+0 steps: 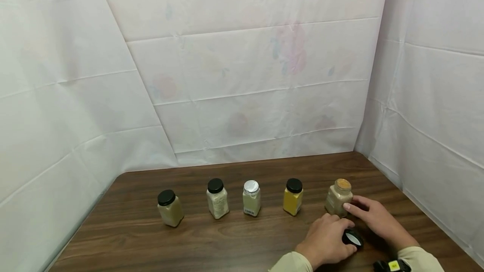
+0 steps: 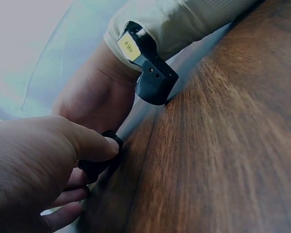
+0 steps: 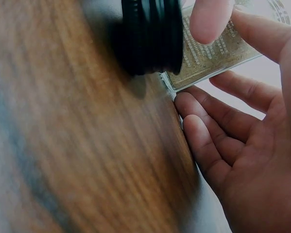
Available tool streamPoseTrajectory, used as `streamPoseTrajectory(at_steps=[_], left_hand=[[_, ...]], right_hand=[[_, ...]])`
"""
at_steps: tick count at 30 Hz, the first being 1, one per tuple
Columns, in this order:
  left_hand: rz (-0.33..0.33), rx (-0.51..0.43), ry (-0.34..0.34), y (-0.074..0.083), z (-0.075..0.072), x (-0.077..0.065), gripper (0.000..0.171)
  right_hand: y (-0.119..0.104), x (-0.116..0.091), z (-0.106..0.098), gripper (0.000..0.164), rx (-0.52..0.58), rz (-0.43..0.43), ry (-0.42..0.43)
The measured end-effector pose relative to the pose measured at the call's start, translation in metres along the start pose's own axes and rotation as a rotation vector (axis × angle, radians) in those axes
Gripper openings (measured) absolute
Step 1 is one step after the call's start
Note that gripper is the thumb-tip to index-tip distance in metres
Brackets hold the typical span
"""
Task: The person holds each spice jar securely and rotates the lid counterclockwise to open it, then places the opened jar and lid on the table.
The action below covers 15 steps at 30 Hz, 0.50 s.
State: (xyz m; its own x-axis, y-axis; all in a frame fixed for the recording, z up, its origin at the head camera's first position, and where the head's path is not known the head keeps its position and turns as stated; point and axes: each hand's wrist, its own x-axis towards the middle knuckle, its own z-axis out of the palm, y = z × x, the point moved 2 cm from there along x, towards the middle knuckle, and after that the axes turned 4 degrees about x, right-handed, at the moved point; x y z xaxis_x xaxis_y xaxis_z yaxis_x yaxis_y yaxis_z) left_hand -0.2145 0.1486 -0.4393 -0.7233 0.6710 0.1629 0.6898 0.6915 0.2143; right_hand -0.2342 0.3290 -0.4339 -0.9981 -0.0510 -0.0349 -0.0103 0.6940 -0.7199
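At the right of the table stands an uncapped square jar of tan spice point(image 1: 336, 200), its round mouth showing an orange-brown top. My right hand point(image 1: 374, 219) holds this jar low on its right side, thumb in front and fingers behind; the printed label shows in the right wrist view. In front of the jar, my left hand point(image 1: 327, 239) pinches a black screw lid point(image 1: 352, 238) with its pale inside facing up. The left wrist view shows the left thumb on the edge of the lid point(image 2: 94, 167), close to the tabletop.
To the left stand a yellow jar point(image 1: 293, 198) with a black lid, a pale jar point(image 1: 251, 200) with a silver top, a whitish jar point(image 1: 217, 200) and a tan jar point(image 1: 171, 211), both black-lidded. White cloth point(image 1: 245, 74) hangs behind the wooden table point(image 1: 227, 247).
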Motion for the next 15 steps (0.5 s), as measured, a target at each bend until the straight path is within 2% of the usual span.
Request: streamPoseTrajectory(at_steps=[9,12,15], left_hand=[[0.004,0.036,0.019,0.0011,-0.0015,-0.003,0.041],[0.003,0.001,0.02,0.0,-0.0011,-0.0036,0.039],[-0.005,-0.047,0.059,-0.0032,-0.0026,-0.0054,0.035]], right_hand=[[-0.0009,0.0007,0.0002,0.069,0.001,-0.004,-0.003],[-0.0018,0.0,-0.0004,0.07,-0.001,-0.008,-0.007],[-0.0026,-0.0005,-0.0009,0.066,-0.005,-0.002,-0.001]])
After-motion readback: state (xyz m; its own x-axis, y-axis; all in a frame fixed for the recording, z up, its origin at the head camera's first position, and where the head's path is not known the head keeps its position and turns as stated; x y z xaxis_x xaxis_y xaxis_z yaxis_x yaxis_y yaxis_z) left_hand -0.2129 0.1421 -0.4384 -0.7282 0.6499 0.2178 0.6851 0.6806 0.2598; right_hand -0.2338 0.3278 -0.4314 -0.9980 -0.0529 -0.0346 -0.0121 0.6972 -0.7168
